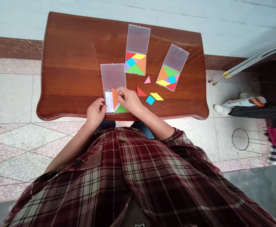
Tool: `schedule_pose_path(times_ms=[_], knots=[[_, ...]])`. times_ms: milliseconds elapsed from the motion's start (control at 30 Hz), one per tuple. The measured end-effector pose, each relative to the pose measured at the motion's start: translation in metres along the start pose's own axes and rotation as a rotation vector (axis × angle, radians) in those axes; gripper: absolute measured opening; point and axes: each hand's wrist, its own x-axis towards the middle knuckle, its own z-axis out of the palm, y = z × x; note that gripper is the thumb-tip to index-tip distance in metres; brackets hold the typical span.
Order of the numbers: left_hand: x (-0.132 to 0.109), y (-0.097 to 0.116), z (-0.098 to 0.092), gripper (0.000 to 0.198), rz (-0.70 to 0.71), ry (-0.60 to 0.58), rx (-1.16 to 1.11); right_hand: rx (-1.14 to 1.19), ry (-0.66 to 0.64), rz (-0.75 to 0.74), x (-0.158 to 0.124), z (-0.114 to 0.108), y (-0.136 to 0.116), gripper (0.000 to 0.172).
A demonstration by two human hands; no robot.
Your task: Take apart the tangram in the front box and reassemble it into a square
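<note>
My right hand (129,99) pinches an orange triangle (114,97) over the white tray of an open plastic case (109,101) at the table's near edge. A green triangle (121,109) lies in that tray under my right hand. My left hand (96,111) rests with curled fingers against the case's left edge, steadying it. The case's clear lid (112,76) lies flat behind the tray.
Loose pieces lie to the right: a red triangle (141,92), a blue square (150,100), a yellow parallelogram (156,96), a pink triangle (147,80). Two filled open cases (135,63) (168,77) sit farther back on the wooden table (76,56). Another person's leg and shoe (239,105) are at right.
</note>
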Motion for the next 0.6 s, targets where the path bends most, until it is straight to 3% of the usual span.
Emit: schedule_pose_path(times_ms=[200,400,600], knots=[[0.003,0.003,0.001,0.026,0.026,-0.024,0.133,0.045,-0.002,0.019,-0.001,-0.02,0.009,0.008],[0.003,-0.002,0.003,0.03,0.048,-0.022,0.17,-0.064,-0.11,-0.067,0.005,-0.032,-0.005,0.004],[0.002,-0.002,0.003,0.031,0.055,-0.023,0.159,0.067,-0.227,0.018,0.021,-0.045,-0.004,0.004]])
